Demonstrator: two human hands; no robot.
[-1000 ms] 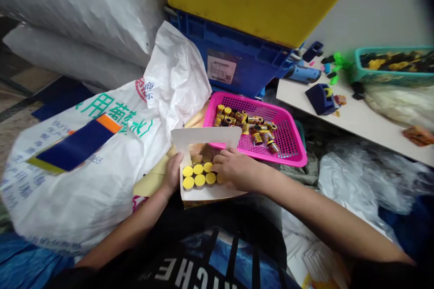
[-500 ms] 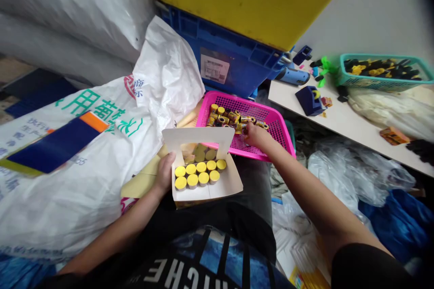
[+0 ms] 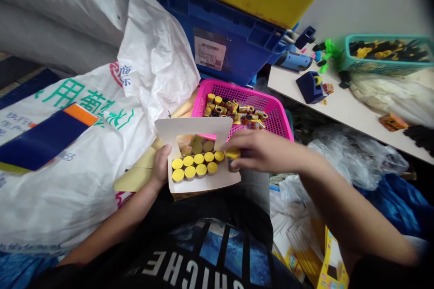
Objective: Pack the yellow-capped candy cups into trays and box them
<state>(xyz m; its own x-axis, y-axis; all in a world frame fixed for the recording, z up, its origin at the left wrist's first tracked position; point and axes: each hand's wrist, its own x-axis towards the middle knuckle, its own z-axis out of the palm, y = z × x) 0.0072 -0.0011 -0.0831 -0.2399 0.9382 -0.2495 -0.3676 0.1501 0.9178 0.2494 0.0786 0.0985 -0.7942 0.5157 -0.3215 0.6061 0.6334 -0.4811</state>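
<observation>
My left hand (image 3: 162, 165) grips the left side of a white-lined cardboard box (image 3: 222, 179) whose lid flap with a cut-out stands raised. Inside, several small cylinders with yellow caps (image 3: 199, 159) stand upright in two rows. At the box's right edge, my right hand (image 3: 259, 150) pinches one small yellow-topped cylinder (image 3: 232, 153), partly hidden and blurred. Just beyond the box, a pink mesh basket (image 3: 278, 122) holds several more cylinders (image 3: 233, 107) with yellow and dark printed sides, most lying on their sides.
A white woven sack (image 3: 149, 81) with a blue card (image 3: 47, 137) on it spreads at left. Blue crates (image 3: 233, 31) stand behind the basket. On the right, a white table (image 3: 285, 83) bears a teal basket (image 3: 379, 70) of black and yellow parts. Plastic bags (image 3: 356, 162) lie below.
My right hand has come out of the pink basket toward the box's right edge, carrying a cylinder. My left hand still holds the box. The camera view has shifted slightly.
</observation>
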